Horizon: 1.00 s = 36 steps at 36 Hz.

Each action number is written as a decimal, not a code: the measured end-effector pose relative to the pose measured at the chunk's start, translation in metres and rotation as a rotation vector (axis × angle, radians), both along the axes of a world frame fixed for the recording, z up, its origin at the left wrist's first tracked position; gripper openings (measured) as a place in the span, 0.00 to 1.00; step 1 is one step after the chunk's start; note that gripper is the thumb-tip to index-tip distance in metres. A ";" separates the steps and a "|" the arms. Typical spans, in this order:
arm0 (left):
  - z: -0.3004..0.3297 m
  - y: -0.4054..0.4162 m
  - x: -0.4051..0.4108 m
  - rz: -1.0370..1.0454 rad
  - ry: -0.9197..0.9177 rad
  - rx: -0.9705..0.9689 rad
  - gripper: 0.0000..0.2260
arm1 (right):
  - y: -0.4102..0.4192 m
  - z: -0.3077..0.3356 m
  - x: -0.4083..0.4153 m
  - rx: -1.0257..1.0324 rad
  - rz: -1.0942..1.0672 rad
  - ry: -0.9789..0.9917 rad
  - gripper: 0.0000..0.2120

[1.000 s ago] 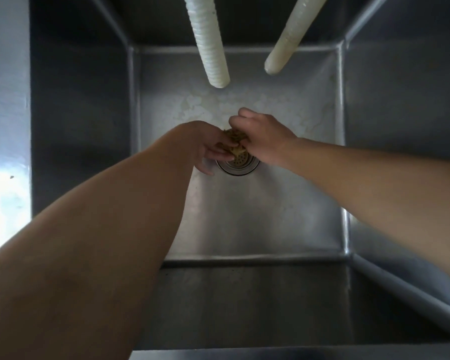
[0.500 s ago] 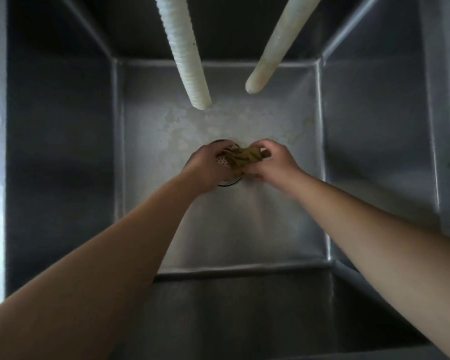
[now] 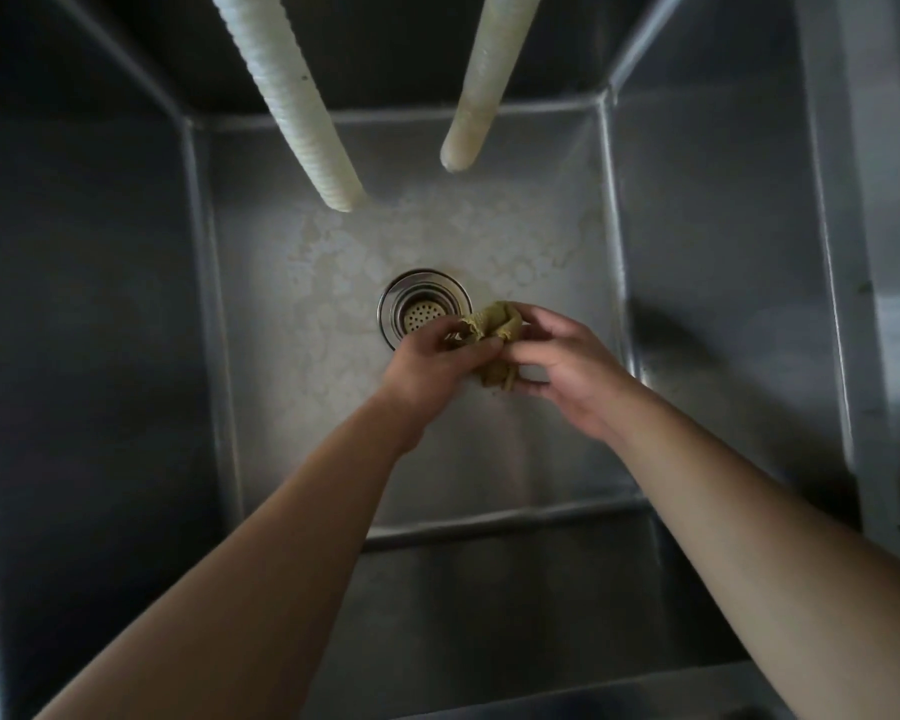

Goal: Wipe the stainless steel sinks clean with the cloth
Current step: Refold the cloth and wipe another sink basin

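Beside the drain, now uncovered, both hands hold the cloth.

One head-worn camera looks steeply down, from close above, into the sink.

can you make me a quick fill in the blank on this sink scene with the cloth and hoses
1. Both hands hold a crumpled olive-green ____ over the stainless steel sink.
2. The number of ribbed white hoses hanging into the basin is ____.
3. The round perforated metal drain strainer lies just ____ of the left hand in the picture.

Missing words: cloth; two; above
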<state>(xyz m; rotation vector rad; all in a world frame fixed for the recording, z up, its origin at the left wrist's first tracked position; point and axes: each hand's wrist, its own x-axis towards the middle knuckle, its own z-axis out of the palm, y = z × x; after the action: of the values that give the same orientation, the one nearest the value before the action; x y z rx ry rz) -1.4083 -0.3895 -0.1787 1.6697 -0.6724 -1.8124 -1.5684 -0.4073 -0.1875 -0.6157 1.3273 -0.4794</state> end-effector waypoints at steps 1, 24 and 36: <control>0.001 -0.001 0.000 0.023 -0.013 0.020 0.05 | -0.001 0.002 0.002 -0.005 0.008 0.031 0.19; -0.009 0.037 0.052 0.277 -0.140 0.145 0.13 | -0.127 0.004 -0.024 -0.559 0.116 0.855 0.14; -0.047 0.082 0.086 -0.243 -0.799 -0.054 0.22 | -0.152 -0.052 -0.030 -0.603 0.971 1.363 0.23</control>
<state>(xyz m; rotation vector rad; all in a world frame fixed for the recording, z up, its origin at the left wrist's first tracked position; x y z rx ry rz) -1.3222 -0.3075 -0.2254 2.3543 -1.2808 -1.1960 -1.5981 -0.5591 -0.2393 -2.1919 1.8482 0.5146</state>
